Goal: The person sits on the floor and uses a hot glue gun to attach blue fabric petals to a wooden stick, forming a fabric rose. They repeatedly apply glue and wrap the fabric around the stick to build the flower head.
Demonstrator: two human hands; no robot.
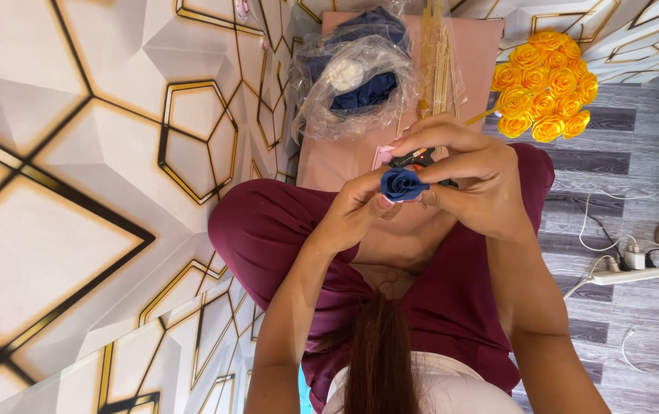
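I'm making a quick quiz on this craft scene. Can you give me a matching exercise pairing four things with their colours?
Things:
1. small ribbon rose held between left hand and right hand
2. bunch of finished roses
3. power strip on the floor
4. trousers

Colours:
A. white
B. maroon
C. dark blue
D. yellow-orange

Pairs: 1-C, 2-D, 3-A, 4-B
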